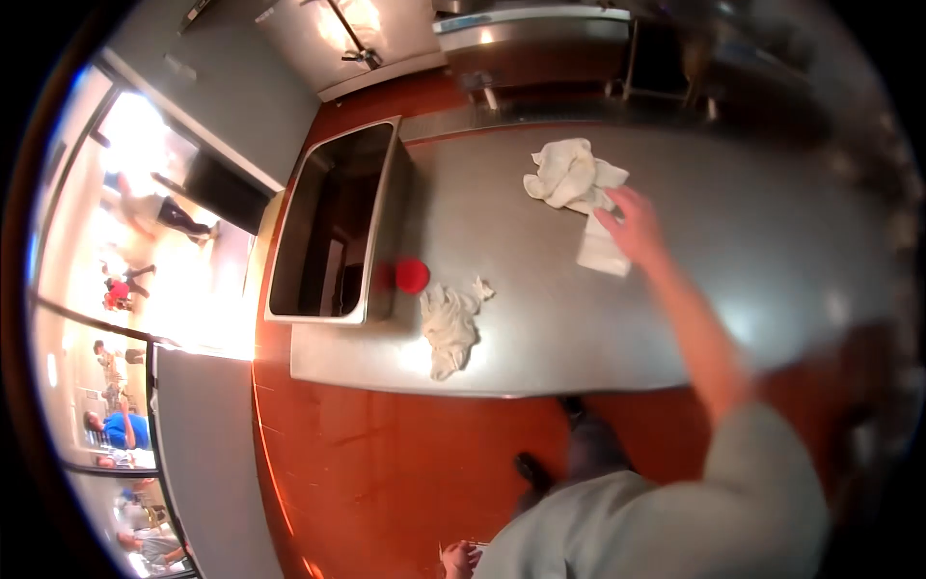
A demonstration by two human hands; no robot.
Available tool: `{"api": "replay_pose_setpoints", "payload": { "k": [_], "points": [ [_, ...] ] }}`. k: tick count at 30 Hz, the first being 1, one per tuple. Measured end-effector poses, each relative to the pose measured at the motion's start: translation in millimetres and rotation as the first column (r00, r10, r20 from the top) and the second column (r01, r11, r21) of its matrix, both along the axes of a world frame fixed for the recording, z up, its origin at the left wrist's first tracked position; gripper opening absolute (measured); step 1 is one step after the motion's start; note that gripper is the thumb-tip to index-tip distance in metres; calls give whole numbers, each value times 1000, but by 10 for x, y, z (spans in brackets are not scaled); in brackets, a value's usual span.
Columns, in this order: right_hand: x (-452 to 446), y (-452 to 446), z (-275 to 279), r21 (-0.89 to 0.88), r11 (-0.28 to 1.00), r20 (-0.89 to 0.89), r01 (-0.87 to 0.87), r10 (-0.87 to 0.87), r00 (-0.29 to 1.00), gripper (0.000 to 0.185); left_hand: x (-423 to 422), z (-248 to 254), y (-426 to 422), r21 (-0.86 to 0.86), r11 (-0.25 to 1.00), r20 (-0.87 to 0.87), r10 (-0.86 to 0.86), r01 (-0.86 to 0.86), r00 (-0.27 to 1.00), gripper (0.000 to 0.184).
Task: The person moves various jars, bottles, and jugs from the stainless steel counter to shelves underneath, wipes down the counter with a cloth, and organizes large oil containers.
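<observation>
My right hand (632, 224) reaches over the steel table (521, 318), its fingertips closed on the edge of a crumpled white cloth (564, 174). Just below those fingers, a flat white piece (604, 253) lies on the metal. Low in the view, beside my torso, my left hand (461, 559) is curled around something thin that I cannot make out. A second crumpled cloth (449, 333) rests near the table's front edge, with a small white scrap (483, 288) beside it. Close by is a round red object (412, 276).
A deep steel container (381, 227) stands at the table's left end. Steel equipment (535, 48) is beyond the far edge. Red floor (376, 454) shows below the table. Several people are visible through the windows at left.
</observation>
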State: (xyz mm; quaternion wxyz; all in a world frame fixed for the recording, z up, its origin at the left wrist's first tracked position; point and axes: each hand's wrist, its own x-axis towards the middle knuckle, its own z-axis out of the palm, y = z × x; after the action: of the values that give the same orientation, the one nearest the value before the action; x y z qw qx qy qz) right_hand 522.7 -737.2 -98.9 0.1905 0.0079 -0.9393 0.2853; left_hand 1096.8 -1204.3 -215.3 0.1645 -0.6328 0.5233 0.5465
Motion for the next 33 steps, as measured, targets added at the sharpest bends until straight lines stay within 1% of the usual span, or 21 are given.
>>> {"api": "replay_pose_setpoints", "payload": {
  "k": [1, 3, 5, 6, 7, 8, 9, 10, 12, 13, 14, 15, 17, 19, 20, 21, 24, 25, 28, 29, 33],
  "points": [
    [-423, 4, -40, 101, 995, 82, 0, -8, 997, 61, -22, 31, 78, -4, 1000, -5, -2, 2, 1000, 18],
    [-1158, -63, -26, 186, 982, 431, -30, -54, 901, 76, -134, 114, 211, -35, 999, -21, -7, 6, 1000, 21],
    [-1972, -176, -644, -25, 999, 599, -45, 51, 799, 80, -274, 219, 316, -85, 996, -41, -24, 21, 999, 23],
    [-2024, -318, -646, -124, 992, 671, -32, 108, 734, 82, -349, 265, 343, -126, 991, -65, -48, 39, 997, 24],
    [-1958, -598, -728, 55, 996, 658, 65, -85, 748, 81, -433, 316, 356, -177, 982, -96, -80, 62, 992, 26],
    [-1692, -1094, -423, 230, 959, 603, 165, -273, 749, 80, -552, 329, 362, -233, 969, -143, -122, 86, 982, 27],
    [-1642, -1342, -713, 256, 960, 489, 110, -227, 842, 77, -737, 365, 366, -357, 927, -255, -217, 117, 942, 19],
    [-1594, -1566, -986, 285, 957, 363, 59, -165, 917, 74, -949, 406, 359, -421, 895, -258, -276, 150, 926, 22],
    [-1266, -1925, -901, 329, 926, 374, -186, 53, 926, 61, -1924, 827, 559, -582, 775, -249, -458, 246, 854, 26],
    [-1061, -2048, -938, 259, 934, 287, -245, 168, 943, 52, -2437, 1025, 680, -673, 677, -223, -570, 297, 791, 27],
    [-886, -2128, -973, 197, 930, 185, -310, 275, 944, 44, -2850, 1034, 750, -724, 628, -272, -640, 286, 718, 29],
    [-743, -2141, -964, 178, 910, 168, -374, 347, 923, 41, -3248, 1030, 807, -772, 578, -313, -707, 264, 633, 31],
    [-645, -2084, -904, 167, 845, 193, -509, 478, 857, 37, -4050, 1215, 984, -852, 352, -160, -880, 386, 448, 37],
    [-649, -1926, -812, 171, 741, 294, -649, 590, 752, 38, -4655, 1034, 1022, -956, 107, -68, -986, 271, 150, 45],
    [-705, -1891, -799, 172, 719, 297, -674, 614, 731, 39, -4910, 1022, 1060, -961, 13, 5, -998, 277, 66, 48],
    [-747, -1862, -797, 170, 691, 304, -702, 641, 705, 40, -5097, 1026, 1115, -957, -80, 80, -997, 278, -13, 50],
    [-934, -1875, -801, 250, 619, 270, -745, 694, 667, 44, -5432, 752, 1103, -948, -204, 184, -978, 246, -99, 53],
    [-1044, -1930, -801, 291, 598, 244, -747, 708, 663, 45, -5483, 624, 1076, -964, -185, 169, -981, 192, -98, 43],
    [-1595, -2227, -860, 464, 660, 270, -591, 530, 804, 49, -5401, 291, 906, -958, -52, 45, -999, 283, -29, 30],
    [-1886, -2319, -1004, 507, 691, 210, -516, 481, 851, 48, -5401, 322, 874, -976, -22, 20, -1000, 216, -9, 20],
    [-3152, -2701, -1357, 498, 810, 6, -309, 353, 936, 42, -5201, 334, 524, -957, 74, -72, -997, 280, 16, 19]
  ]
}}
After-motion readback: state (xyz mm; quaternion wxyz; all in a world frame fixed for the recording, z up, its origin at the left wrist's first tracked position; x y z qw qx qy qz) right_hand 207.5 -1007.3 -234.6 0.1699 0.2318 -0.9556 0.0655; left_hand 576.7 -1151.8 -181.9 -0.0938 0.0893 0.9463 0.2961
